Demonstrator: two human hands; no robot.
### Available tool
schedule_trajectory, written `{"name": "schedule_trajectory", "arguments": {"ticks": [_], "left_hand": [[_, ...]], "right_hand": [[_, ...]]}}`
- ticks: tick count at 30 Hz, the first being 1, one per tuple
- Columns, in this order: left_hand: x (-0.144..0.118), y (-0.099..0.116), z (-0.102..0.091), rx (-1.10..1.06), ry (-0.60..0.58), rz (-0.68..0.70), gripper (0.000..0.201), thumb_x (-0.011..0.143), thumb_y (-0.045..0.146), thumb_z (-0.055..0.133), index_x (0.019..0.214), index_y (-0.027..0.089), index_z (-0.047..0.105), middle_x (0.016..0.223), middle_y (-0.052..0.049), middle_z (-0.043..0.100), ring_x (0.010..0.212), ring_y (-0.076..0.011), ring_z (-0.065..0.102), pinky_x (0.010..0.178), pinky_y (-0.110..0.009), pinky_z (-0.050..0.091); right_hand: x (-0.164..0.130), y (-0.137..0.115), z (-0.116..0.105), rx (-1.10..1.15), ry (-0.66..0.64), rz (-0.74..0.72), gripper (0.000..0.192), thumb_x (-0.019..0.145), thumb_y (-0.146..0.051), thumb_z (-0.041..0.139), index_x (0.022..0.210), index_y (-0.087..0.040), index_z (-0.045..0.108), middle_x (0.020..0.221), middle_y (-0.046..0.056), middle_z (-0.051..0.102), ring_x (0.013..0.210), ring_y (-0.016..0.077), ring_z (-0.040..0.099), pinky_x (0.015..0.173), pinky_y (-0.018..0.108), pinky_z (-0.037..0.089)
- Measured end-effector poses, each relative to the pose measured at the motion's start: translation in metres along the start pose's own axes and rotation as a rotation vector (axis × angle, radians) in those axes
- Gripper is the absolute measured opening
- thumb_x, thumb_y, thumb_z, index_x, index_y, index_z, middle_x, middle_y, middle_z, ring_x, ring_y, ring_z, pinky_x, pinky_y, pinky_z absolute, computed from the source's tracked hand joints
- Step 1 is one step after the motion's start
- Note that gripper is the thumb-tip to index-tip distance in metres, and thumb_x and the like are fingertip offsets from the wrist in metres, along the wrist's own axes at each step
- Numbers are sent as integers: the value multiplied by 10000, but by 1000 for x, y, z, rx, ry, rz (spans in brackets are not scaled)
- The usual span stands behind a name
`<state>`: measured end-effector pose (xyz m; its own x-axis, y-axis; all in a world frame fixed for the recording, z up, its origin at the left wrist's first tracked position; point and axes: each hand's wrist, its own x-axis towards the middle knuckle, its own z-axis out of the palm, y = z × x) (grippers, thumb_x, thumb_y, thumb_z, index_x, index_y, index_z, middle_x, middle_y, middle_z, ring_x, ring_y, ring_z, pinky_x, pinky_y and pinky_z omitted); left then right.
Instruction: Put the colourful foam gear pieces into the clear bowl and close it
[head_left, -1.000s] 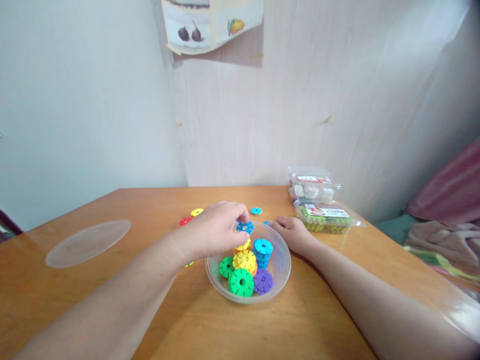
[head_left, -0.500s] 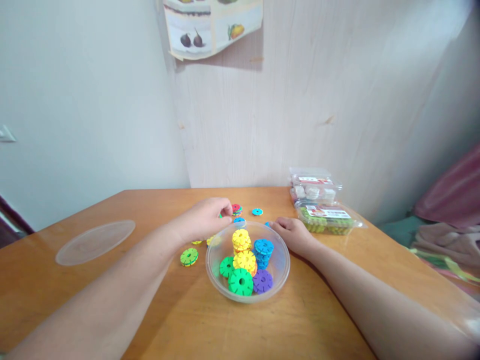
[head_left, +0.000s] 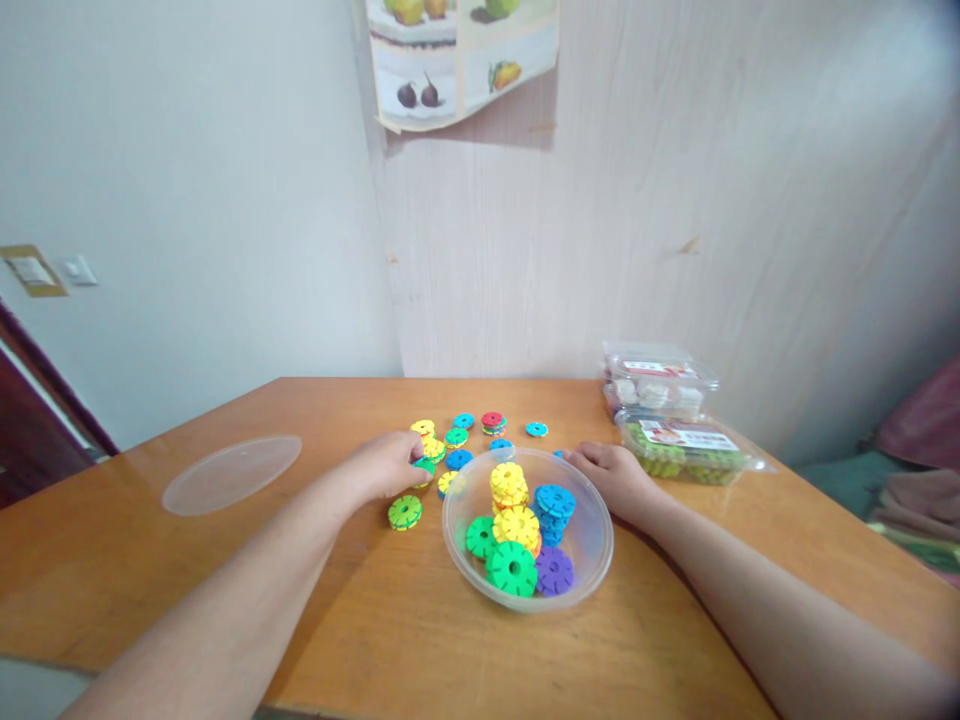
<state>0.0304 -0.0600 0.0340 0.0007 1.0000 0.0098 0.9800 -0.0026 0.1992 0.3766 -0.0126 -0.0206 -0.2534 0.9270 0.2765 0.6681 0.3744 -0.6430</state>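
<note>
A clear plastic bowl [head_left: 592,565] sits on the wooden table [head_left: 375,620] and holds stacked toy discs in yellow, blue, green and purple. My left hand [head_left: 386,463] lies left of the bowl with its fingertips closed on a green disc [head_left: 424,467]. Several loose discs [head_left: 459,436] lie just beyond it, and another green disc [head_left: 405,512] lies below my wrist. My right hand [head_left: 613,474] rests against the bowl's far right rim with curled fingers; whether it grips the rim is unclear.
A clear round lid [head_left: 231,473] lies at the table's left. Two clear food boxes [head_left: 675,425] stand at the back right against the wall. A fruit poster [head_left: 461,55] hangs above. Cloth lies off the table at far right.
My left hand left the bowl, where it held a blue disc, and moved left and down onto the loose discs. The camera view tilted up and shifted; my right hand stayed by the bowl.
</note>
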Motion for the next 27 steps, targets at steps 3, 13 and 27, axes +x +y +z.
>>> {"name": "schedule_trajectory", "arguments": {"ticks": [3, 13, 27], "left_hand": [[3, -5, 4, -37, 14, -7, 228, 687, 349, 669, 848, 214, 583, 781, -3, 653, 716, -176, 590, 577, -256, 331], [6, -9, 9, -75, 28, 22, 278, 688, 438, 650, 836, 211, 590, 757, 5, 640, 700, -174, 578, 567, -257, 338], [-16, 41, -31, -112, 218, 163, 233, 758, 386, 607, 906, 206, 616, 935, -47, 665, 848, -209, 593, 684, -293, 401]], "right_hand": [[0, -1, 0, 4, 4, 13, 433, 871, -520, 474, 579, -201, 446, 542, -22, 451, 573, 135, 455, 487, 260, 257], [0, 3, 1, -4, 2, -2, 454, 878, -553, 459, 585, -206, 444, 543, -19, 467, 568, 138, 462, 488, 263, 258], [4, 8, 6, -41, 27, -24, 474, 884, -559, 443, 571, -202, 451, 539, -20, 465, 557, 131, 447, 495, 268, 262]]}}
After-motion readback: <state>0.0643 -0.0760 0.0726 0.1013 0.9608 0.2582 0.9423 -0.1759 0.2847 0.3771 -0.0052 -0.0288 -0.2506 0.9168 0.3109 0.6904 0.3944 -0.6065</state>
